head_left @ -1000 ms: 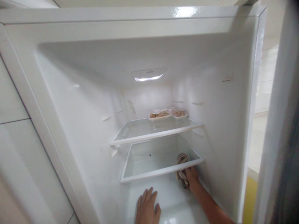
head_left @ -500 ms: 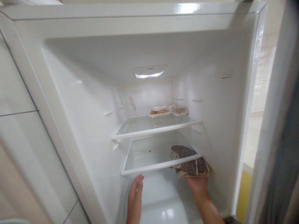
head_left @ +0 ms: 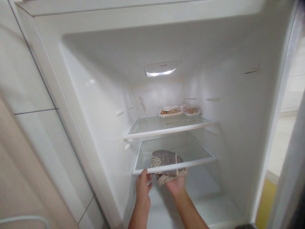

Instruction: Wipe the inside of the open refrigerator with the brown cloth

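My right hand (head_left: 176, 185) reaches under the lower glass shelf (head_left: 199, 163) inside an open fridge. Its palm faces up, and a folded cloth (head_left: 165, 159), dark grey-brown with a pale pattern, is pressed against the shelf's underside; most of it shows through the glass. My left hand (head_left: 143, 184) is at the front left corner of the same shelf. One fingertip lies on the white front rim, and the other fingers curl below it, seeming to grip the edge.
An upper glass shelf (head_left: 170, 129) sits just above, bearing two clear packs of food (head_left: 171, 110) at the back. A lit lamp (head_left: 162, 70) is in the ceiling. White side walls enclose both arms. Wall tiles (head_left: 26, 76) stand to the left of the fridge.
My right hand has carried the cloth leftward along the underside of the lower shelf. My left hand has moved up to that shelf's front rim. The view has shifted slightly.
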Demonstrator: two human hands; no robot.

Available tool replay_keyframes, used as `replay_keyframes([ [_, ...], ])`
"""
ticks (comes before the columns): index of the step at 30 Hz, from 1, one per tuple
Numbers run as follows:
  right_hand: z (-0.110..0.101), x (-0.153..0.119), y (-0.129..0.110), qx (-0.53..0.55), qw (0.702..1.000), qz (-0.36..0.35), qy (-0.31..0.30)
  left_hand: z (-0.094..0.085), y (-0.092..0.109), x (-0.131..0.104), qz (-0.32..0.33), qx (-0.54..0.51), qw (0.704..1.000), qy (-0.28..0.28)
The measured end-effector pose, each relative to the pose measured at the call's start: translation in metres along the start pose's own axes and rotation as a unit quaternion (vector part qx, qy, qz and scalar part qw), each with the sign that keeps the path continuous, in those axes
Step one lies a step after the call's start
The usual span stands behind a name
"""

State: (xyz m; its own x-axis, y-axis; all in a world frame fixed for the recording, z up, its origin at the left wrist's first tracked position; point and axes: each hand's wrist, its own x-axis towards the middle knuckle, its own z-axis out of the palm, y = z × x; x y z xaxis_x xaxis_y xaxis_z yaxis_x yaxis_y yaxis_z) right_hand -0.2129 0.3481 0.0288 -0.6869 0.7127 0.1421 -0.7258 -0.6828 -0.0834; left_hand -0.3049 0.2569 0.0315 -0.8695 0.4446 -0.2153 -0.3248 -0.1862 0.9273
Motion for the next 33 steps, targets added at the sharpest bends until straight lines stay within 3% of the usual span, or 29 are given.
replay_keyframes([
  [5, 0.008, 0.027, 0.076, 0.006, 0.999, 0.034, 0.026, -0.003, -0.003, 0.012, 0.046, -0.039, 0.998, -0.036],
  [7, 0.011, 0.033, 0.09, 0.012, 0.998, 0.032, 0.043, -0.004, -0.005, 0.016, 0.042, -0.064, 0.996, -0.038],
  [10, 0.013, 0.032, 0.089, 0.01, 0.998, 0.029, 0.053, -0.006, -0.003, 0.014, -0.011, -0.052, 0.998, -0.035],
  [14, 0.01, 0.015, 0.058, 0.011, 0.999, 0.024, 0.031, -0.009, 0.001, 0.005, -0.026, 0.016, 0.999, -0.029],
  [18, 0.001, -0.006, 0.009, 0.004, 0.999, -0.003, 0.037, -0.011, 0.0, 0.0, -0.011, 0.057, 0.998, -0.019],
  [27, -0.032, -0.03, -0.119, -0.027, 0.98, -0.166, 0.105, -0.008, -0.006, 0.012, -0.019, 0.071, 0.997, -0.027],
  [33, -0.043, -0.005, -0.144, -0.047, 0.969, -0.207, 0.124, -0.007, -0.017, 0.021, 0.027, 0.063, 0.996, -0.049],
])
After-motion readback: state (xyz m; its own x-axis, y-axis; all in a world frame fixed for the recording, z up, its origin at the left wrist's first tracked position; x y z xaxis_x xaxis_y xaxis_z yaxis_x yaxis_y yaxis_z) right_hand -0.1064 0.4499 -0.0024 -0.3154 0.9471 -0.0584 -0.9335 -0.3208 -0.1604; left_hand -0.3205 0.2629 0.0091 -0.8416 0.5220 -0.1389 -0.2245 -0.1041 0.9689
